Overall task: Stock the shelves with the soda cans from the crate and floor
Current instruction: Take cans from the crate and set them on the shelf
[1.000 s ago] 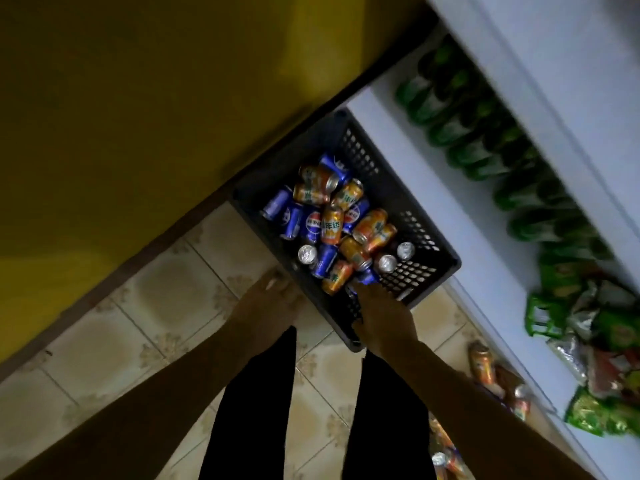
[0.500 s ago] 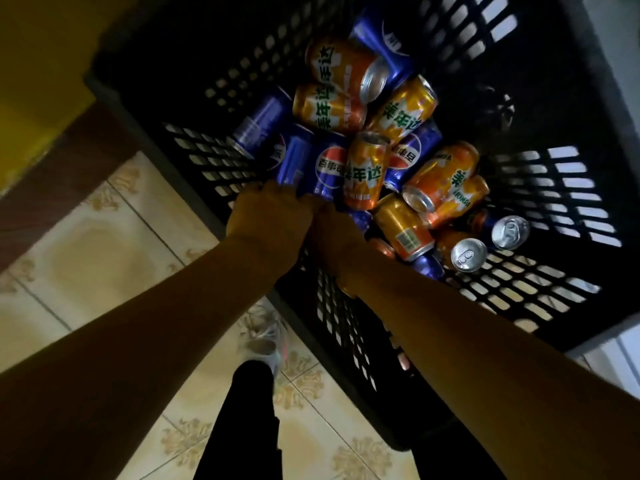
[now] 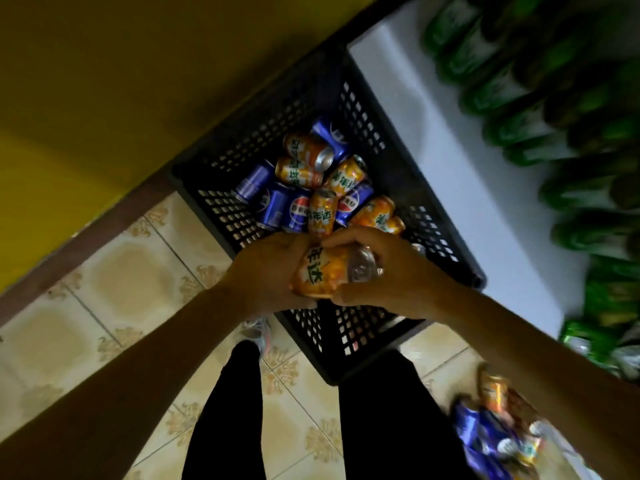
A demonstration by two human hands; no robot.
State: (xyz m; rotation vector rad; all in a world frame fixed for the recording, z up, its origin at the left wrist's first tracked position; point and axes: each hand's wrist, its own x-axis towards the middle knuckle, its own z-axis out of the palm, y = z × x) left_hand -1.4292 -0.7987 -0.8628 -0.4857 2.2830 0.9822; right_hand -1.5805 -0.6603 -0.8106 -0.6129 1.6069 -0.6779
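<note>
Holding one orange can [image 3: 320, 271] above the near edge of the crate [image 3: 460, 258], the left hand [image 3: 266, 271] and right hand [image 3: 391, 275] are both curled around it, probably so it is carried safely to the shelf [image 3: 450, 168]. More cans [image 3: 311, 188] are left in the crate.

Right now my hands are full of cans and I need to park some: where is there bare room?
The white shelf is bare between the black crate and the green bottles. The tiled floor left of the crate is bare up to the yellow wall. It is crowded inside the crate and at the pile of cans on the floor, lower right.
</note>
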